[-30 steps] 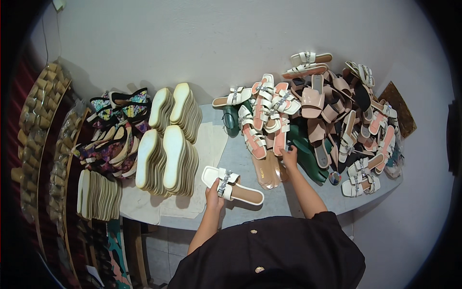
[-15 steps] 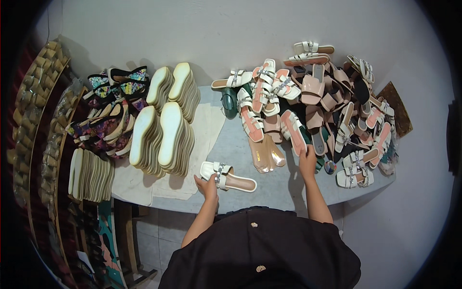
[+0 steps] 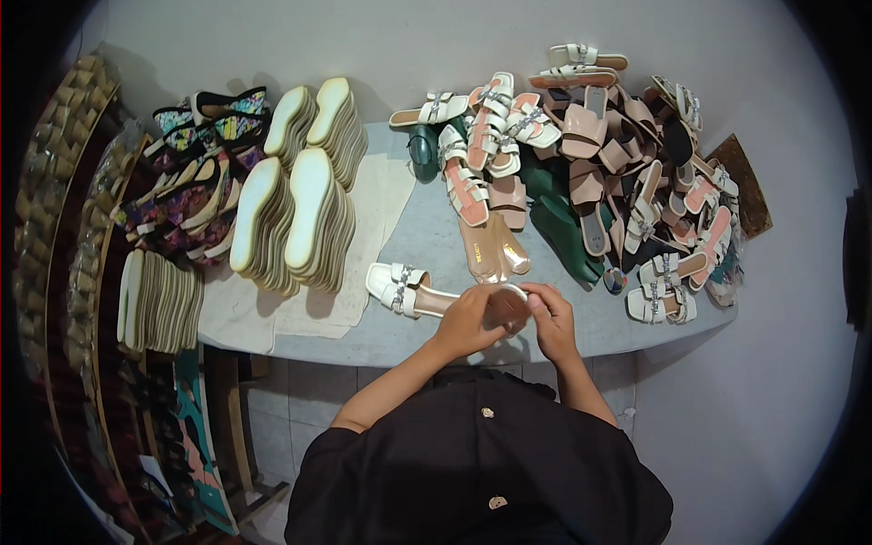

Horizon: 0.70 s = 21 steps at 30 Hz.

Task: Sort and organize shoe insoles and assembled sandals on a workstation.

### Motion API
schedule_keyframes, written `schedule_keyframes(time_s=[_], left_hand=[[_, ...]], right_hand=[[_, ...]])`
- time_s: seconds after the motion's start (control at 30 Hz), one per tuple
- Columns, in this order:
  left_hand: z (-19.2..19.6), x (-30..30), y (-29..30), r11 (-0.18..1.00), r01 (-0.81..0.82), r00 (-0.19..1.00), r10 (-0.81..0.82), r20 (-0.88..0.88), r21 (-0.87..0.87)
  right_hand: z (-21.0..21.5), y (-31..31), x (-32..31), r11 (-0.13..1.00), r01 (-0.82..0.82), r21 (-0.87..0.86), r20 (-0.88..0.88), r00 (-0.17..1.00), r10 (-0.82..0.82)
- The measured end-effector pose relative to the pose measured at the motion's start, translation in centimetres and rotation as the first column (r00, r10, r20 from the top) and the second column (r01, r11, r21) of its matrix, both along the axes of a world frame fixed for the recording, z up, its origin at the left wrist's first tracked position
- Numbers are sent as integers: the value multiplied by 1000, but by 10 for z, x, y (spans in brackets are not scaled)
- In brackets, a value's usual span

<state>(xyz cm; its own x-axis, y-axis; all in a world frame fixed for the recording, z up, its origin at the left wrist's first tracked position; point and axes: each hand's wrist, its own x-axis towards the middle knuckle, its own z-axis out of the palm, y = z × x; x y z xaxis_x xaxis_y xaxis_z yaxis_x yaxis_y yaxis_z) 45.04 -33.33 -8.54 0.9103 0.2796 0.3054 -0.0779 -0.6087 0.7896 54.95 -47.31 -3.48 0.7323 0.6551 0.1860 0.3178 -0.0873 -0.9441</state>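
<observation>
Near the table's front edge my left hand [image 3: 465, 325] and my right hand [image 3: 551, 323] are both closed on one sandal [image 3: 509, 307]. Its rounded end shows a brownish face and a white rim; the fingers cover much of the rest. Just left of my left hand lies a white sandal [image 3: 389, 280] with a silver chain on its strap and a tan insole. Beyond the hands rest shiny tan insoles [image 3: 486, 250], with white sandals with pink insoles [image 3: 465, 186] heaped behind them.
A heap of sandals in nude [image 3: 586, 127], white and dark green [image 3: 559, 227] covers the right side. At left stand stacks of cream soles [image 3: 309, 204], a row of soles on edge [image 3: 159, 304] and patterned wedge shoes [image 3: 186, 200]. Shelves [image 3: 109, 345] line the far left.
My right hand has brought a white, pink-insoled sandal from the heap toward me. My left hand has left the chain-strapped sandal and joined the right on the lifted one. The view has shifted slightly.
</observation>
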Motion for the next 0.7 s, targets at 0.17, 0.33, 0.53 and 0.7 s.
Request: schedule_keyframes(time_s=[0.17, 0.33, 0.53, 0.7], left_hand=[[-44, -7, 21, 480, 60, 985, 112, 129, -875], [-67, -15, 38, 410, -105, 977, 212, -17, -906], [-89, -42, 36, 425, -355, 922, 308, -236, -833], [-70, -48, 35, 367, -381, 873, -159, -461, -849]], right_hand=[[-23, 3, 15, 996, -80, -30, 110, 990, 83], [-110, 3, 19, 924, -211, -320, -44, 977, 208], [-117, -1, 7, 687, -321, -652, -220, 947, 234], [-143, -17, 37, 726, -530, -438, -376, 842, 387]])
